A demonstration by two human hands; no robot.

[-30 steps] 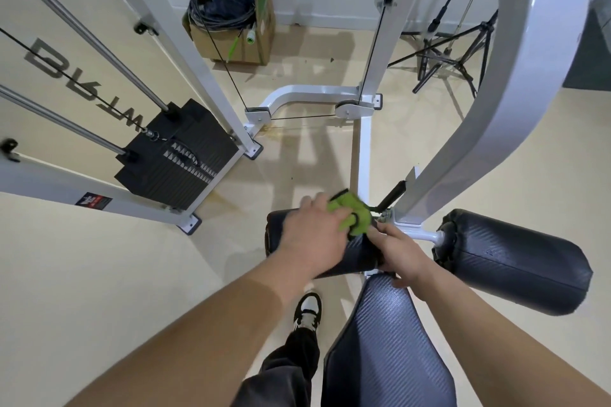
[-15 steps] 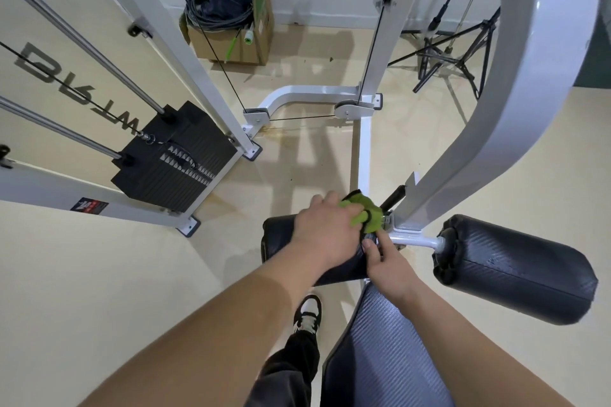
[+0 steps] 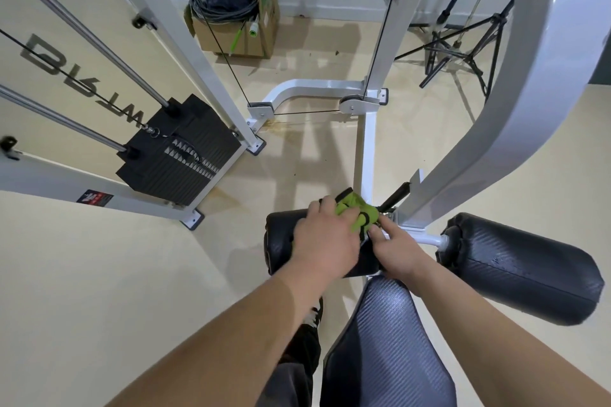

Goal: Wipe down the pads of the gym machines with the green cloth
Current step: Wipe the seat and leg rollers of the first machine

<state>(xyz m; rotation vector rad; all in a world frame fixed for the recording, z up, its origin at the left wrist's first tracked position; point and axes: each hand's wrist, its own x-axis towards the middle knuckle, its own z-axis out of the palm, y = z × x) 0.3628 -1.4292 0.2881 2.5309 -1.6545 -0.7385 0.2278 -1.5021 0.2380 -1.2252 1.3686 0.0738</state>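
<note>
Green cloth [image 3: 355, 212] lies bunched on top of the left roller pad [image 3: 281, 241], at the pad's inner end next to the white frame post [image 3: 463, 155] of the gym machine. The left hand [image 3: 325, 239] lies palm down over the pad with fingers curled onto the cloth, pressing it against the black vinyl. The right hand [image 3: 398, 249] sits just beside it, fingertips pinching the cloth's near edge where the pad meets the white axle [image 3: 426, 238]; both hands are closed on the cloth rather than spread. On the far side of the axle the right roller pad [image 3: 522, 266] sticks out to the right, apart from both hands. Below the hands, the black carbon-pattern seat pad [image 3: 386, 350] reaches toward the bottom edge. A dark trouser leg [image 3: 294, 370] and a black-and-white shoe [image 3: 315, 312] show to the left of the seat, on the beige floor [image 3: 99, 274]. Farther left stands the black weight stack [image 3: 180, 155] on its guide rods, and a cardboard box [image 3: 238, 30] holding coiled cable sits by the far wall.
</note>
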